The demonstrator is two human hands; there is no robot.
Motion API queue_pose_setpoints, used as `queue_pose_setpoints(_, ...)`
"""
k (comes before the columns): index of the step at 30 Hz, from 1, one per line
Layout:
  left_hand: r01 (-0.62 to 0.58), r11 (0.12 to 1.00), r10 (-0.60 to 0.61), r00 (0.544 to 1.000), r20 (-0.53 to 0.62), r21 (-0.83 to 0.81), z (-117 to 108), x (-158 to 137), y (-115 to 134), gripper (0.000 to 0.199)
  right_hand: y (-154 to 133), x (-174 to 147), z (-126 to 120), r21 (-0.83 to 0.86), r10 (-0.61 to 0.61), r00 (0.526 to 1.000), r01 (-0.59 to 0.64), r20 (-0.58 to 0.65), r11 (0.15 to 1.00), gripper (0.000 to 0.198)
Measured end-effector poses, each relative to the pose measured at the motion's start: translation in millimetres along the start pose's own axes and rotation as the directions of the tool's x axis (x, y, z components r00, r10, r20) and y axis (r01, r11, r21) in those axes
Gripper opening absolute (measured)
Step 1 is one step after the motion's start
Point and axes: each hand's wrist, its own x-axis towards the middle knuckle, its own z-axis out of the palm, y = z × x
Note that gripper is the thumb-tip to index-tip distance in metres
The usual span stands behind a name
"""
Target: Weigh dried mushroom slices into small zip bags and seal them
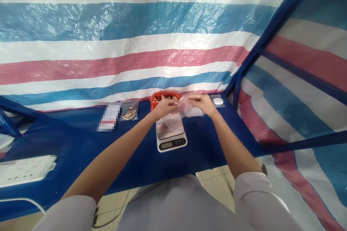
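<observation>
We get bright, fairly even light, with white glints scattered over the sheet [162, 18] in the upper left and upper middle, shine on the clear bag [185, 107] and the scale [169, 132] at centre, and a dimmer corner at upper right. On the table [200, 151] we find soft, darker shading left of centre. We see wide-angle stretching in the power strip [24, 170] at lower left, and coarse pixel blocks over the paper [110, 117] left of centre.
</observation>
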Motion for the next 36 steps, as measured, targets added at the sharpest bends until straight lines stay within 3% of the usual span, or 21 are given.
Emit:
queue_pose_setpoints(2,0.044,0.983,-0.063,0.993,-0.102,-0.179,8.2,0.0,-9.9,0.028,11.5,-5.1,-8.9,-0.019,0.059,0.993,-0.061,-0.104,0.998,0.035)
queue_pose_setpoints(4,0.032,0.968,-0.067,0.989,-0.133,-0.247,17.8,-0.3,-17.2,0.036,22.9,-10.0,-14.7,0.023,0.137,0.973,-0.135,-0.185,0.991,0.041)
queue_pose_setpoints(9,0.001,0.883,-0.089,0.982,-0.164,-0.47,47.1,4.3,-23.2,0.049,40.1,-13.1,-13.6,0.177,0.271,0.948,-0.242,-0.167,0.954,0.048)
queue_pose_setpoints(13,0.008,0.857,-0.11,0.979,-0.169,-0.515,63.2,11.1,-26.2,0.051,42.7,-8.4,-15.3,0.277,0.308,0.941,-0.261,-0.141,0.925,0.05)
queue_pose_setpoints(19,0.05,0.877,-0.145,0.976,-0.163,-0.478,68.0,15.4,-32.7,0.041,47.1,0.4,-35.0,0.307,0.324,0.934,-0.267,-0.153,0.914,0.05)
queue_pose_setpoints(23,0.006,0.978,-0.064,0.96,-0.274,-0.207,68.4,13.2,-32.3,0.029,53.0,10.4,-54.9,0.226,0.317,0.941,-0.285,-0.118,0.931,0.049)
queue_pose_setpoints(26,-0.121,0.971,0.185,0.926,-0.33,0.206,72.4,11.6,-30.5,0.026,56.0,21.6,-68.7,0.136,0.302,0.95,-0.29,-0.079,0.947,0.046)
queue_pose_setpoints(28,-0.237,0.858,0.382,0.888,-0.257,0.456,78.7,12.1,-29.4,0.024,56.6,31.0,-74.2,0.079,0.295,0.954,-0.29,-0.053,0.954,0.042)
queue_pose_setpoints(30,-0.333,0.697,0.507,0.855,-0.109,0.635,87.8,13.9,-28.5,0.023,56.7,41.4,-75.8,0.021,0.275,0.961,-0.275,-0.028,0.961,0.035)
queue_pose_setpoints(33,-0.391,0.481,0.507,0.854,0.115,0.785,103.5,17.7,-27.8,0.021,57.8,56.7,-73.1,-0.061,0.223,0.975,-0.223,-0.005,0.973,0.025)
queue_pose_setpoints(36,-0.379,0.35,0.431,0.877,0.212,0.856,115.6,21.6,-30.3,0.021,62.2,68.3,-68.9,-0.168,0.147,0.989,-0.142,0.015,0.975,0.019)
